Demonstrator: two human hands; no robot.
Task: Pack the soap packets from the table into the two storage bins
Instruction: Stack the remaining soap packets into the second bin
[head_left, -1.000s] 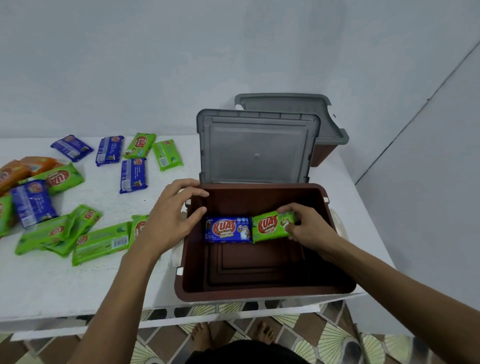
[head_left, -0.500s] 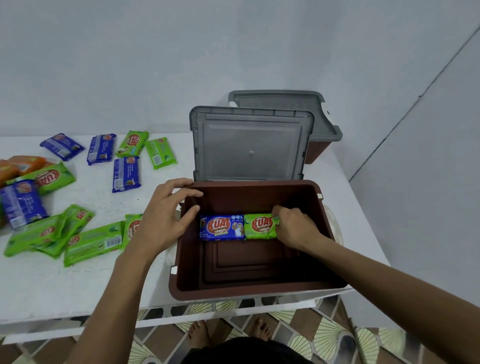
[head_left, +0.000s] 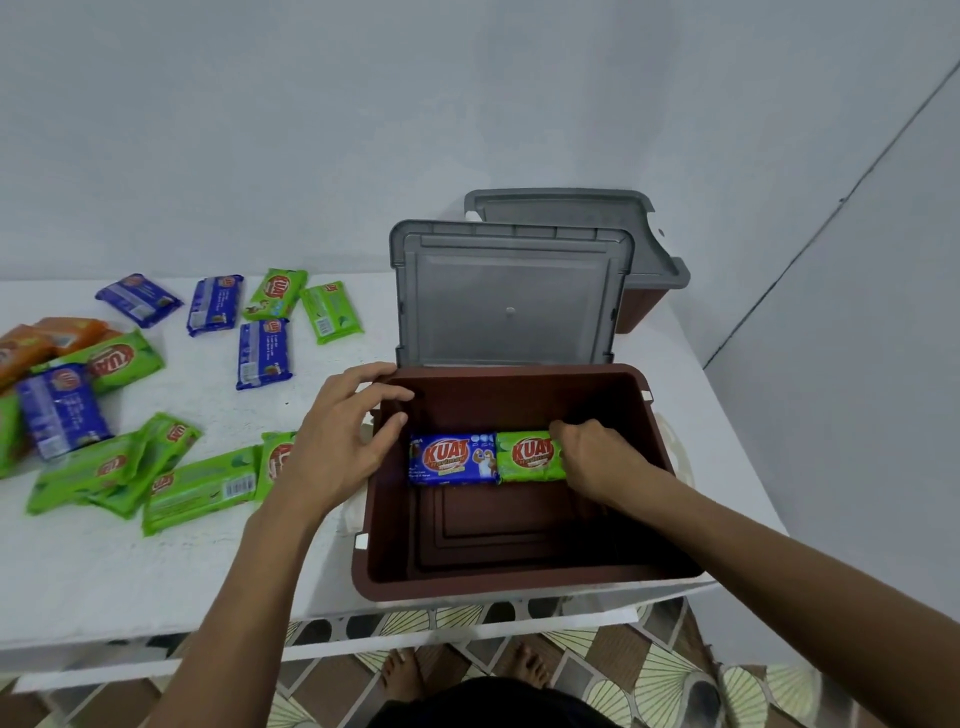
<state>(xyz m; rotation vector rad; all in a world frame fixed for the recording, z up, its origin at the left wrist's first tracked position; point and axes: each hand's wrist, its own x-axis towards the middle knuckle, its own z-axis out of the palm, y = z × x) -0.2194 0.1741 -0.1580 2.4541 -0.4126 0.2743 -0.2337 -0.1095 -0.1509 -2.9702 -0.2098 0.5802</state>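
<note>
Pale walls (head_left: 311, 104); tiled floor (head_left: 649, 675) (fan pattern).

brown bin (head_left: 519, 584): smooth matt plastic | grey lid (head_left: 504, 301) at the bin's back edge: plastic, faint sheen | blue packet (head_left: 452, 460) and green packet (head_left: 524, 457) inside the bin, the green one in my right hand (head_left: 597, 462): glossy printed film | table (head_left: 104, 571) under the bin: white, matt, slightly rough

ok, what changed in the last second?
The right hand lowered the green packet flat beside the blue packet in the bin and still grips it. The left hand stayed on the bin's rim; blue packet and loose packets unmoved.
</note>
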